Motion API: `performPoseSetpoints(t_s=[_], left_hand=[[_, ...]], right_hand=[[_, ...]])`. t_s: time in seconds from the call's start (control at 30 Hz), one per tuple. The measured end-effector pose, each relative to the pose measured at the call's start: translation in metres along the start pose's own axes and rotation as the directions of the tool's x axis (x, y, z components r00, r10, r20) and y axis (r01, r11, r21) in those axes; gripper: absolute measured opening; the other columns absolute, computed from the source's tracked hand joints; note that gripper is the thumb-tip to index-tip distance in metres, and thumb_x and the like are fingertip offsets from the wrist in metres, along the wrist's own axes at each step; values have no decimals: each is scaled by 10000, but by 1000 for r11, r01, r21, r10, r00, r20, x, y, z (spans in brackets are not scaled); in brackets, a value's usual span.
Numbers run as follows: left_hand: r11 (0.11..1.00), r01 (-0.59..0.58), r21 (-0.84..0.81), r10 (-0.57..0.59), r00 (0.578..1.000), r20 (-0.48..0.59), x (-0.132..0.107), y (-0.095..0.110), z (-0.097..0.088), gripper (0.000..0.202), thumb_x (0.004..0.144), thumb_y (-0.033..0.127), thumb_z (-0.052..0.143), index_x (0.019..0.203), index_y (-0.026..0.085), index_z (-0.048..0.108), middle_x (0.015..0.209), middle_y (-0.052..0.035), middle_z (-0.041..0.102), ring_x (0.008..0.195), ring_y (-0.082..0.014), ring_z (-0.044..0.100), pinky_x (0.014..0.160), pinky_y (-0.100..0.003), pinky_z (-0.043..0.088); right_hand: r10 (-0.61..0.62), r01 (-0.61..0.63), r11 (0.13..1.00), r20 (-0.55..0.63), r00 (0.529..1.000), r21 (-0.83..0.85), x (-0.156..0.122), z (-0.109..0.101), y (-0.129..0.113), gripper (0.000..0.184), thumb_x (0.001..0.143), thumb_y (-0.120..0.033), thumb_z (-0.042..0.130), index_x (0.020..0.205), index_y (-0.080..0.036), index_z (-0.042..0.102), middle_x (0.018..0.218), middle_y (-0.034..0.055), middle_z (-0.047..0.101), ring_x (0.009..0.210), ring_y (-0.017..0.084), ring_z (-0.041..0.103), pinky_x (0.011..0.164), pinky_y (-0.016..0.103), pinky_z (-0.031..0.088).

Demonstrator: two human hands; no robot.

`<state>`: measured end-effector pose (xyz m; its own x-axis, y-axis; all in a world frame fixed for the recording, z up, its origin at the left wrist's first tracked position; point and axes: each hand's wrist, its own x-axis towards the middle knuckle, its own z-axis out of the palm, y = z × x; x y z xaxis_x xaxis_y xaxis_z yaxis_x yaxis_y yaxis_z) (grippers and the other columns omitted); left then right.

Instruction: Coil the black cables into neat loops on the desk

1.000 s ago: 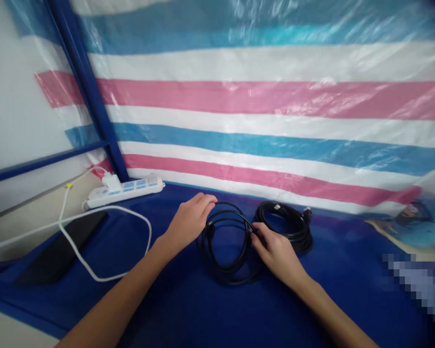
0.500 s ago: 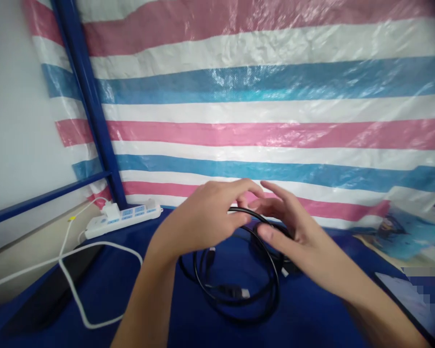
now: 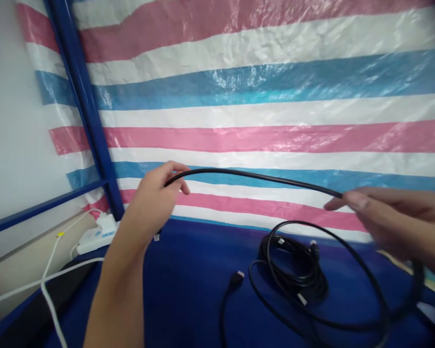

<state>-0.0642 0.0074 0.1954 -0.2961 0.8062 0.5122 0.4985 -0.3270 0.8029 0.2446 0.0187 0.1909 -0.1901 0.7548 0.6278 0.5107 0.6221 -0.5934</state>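
Note:
A black cable (image 3: 253, 176) stretches in a shallow arc between my two hands, above the dark blue surface. My left hand (image 3: 161, 186) pinches it at the left, and a small connector end peeks out below that wrist. On the right, my right hand (image 3: 387, 212), partly blurred, grips the cable between thumb and fingers, with loose loops hanging beneath it. One cable plug (image 3: 237, 279) with a light metal tip lies on the blue surface. Behind the loops rests a separate coiled bundle of black cable (image 3: 321, 285) with pale plug tips.
A white power strip (image 3: 96, 239) with a plugged-in adapter sits at the left, and a white cable (image 3: 45, 278) runs from there. A long black object (image 3: 32, 309) lies by it. Blue metal posts (image 3: 81, 106) and striped plastic sheeting (image 3: 239, 137) stand behind.
My hands have moved apart, left hand to the left and right hand to the right, drawing a length of the black cable out between them. The coiled bundle behind is now uncovered.

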Motion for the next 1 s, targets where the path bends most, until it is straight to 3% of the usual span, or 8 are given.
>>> performPoseSetpoints(t_s=[0.1, 0.23, 0.4, 0.5, 0.57, 0.73, 0.83, 1.0], left_hand=[[934, 79, -347, -45, 993, 107, -7, 13, 6, 151, 815, 215, 507, 895, 218, 635, 463, 50, 450, 297, -40, 245, 303, -161, 209], [714, 143, -686, 19, 975, 223, -26, 36, 30, 134, 849, 230, 501, 834, 217, 633, 437, 77, 345, 280, -23, 236, 328, -162, 294], [595, 123, -794, 121, 963, 239, -39, 40, 63, 218, 890, 315, 495, 804, 201, 661, 634, 15, 567, 588, -78, 556, 570, -185, 472], [573, 296, -764, 192, 858, 476, -44, 39, 75, 392, 926, 459, 382, 890, 209, 682, 958, -31, 661, 907, -152, 613, 758, -247, 515], [571, 370, -733, 205, 800, 564, -47, 40, 78, 451, 927, 501, 325, 952, 222, 679, 939, -45, 663, 908, -178, 620, 794, -297, 522], [699, 162, -697, 126, 931, 343, -39, 35, 68, 141, 853, 304, 547, 870, 223, 661, 934, -5, 646, 855, -137, 615, 723, -223, 507], [761, 34, -648, 74, 988, 139, -30, 29, 56, 137, 778, 141, 586, 890, 201, 638, 877, 28, 609, 518, -25, 487, 527, -162, 448], [715, 40, -698, 7, 998, 65, -32, 30, 56, 104, 812, 133, 513, 848, 192, 591, 855, 35, 598, 368, 10, 274, 371, -149, 359]], right_hand=[[23, -1, 987, 137, 990, -161, 2, 7, -6, 431, 801, -622, 520, 723, -243, 709, 426, 2, 420, 370, 110, 375, 315, 247, 249], [53, -48, 998, 103, 993, -49, 4, 29, -23, 475, 852, -622, 424, 851, -210, 661, 449, -27, 366, 366, 103, 332, 299, 234, 263], [-101, 36, 984, 377, 921, 177, -14, 51, -42, 337, 877, -458, 525, 1169, -296, 570, 634, -4, 537, 498, 121, 474, 393, 210, 397], [-175, 25, 939, 413, 894, 342, -20, 59, -53, 318, 828, -317, 634, 1134, -351, 557, 678, -20, 563, 524, 111, 492, 422, 190, 416], [-144, -52, 883, 375, 916, 466, -19, 62, -55, 277, 807, -248, 655, 1056, -345, 579, 617, -40, 522, 487, 86, 453, 401, 162, 368], [-18, -380, 622, 497, 867, 684, -8, 58, -43, 94, 834, -236, 607, 918, -256, 645, 493, -45, 492, 397, 47, 403, 369, 139, 271], [-56, -512, 477, 606, 793, 714, -6, 59, -37, 162, 871, -315, 548, 842, -211, 669, 532, -20, 566, 332, 8, 299, 358, 140, 243], [-249, -400, 399, 517, 819, 825, -11, 66, -44, 187, 862, -293, 514, 914, -261, 691, 1167, 25, 608, 343, -24, 294, 339, 179, 287]])
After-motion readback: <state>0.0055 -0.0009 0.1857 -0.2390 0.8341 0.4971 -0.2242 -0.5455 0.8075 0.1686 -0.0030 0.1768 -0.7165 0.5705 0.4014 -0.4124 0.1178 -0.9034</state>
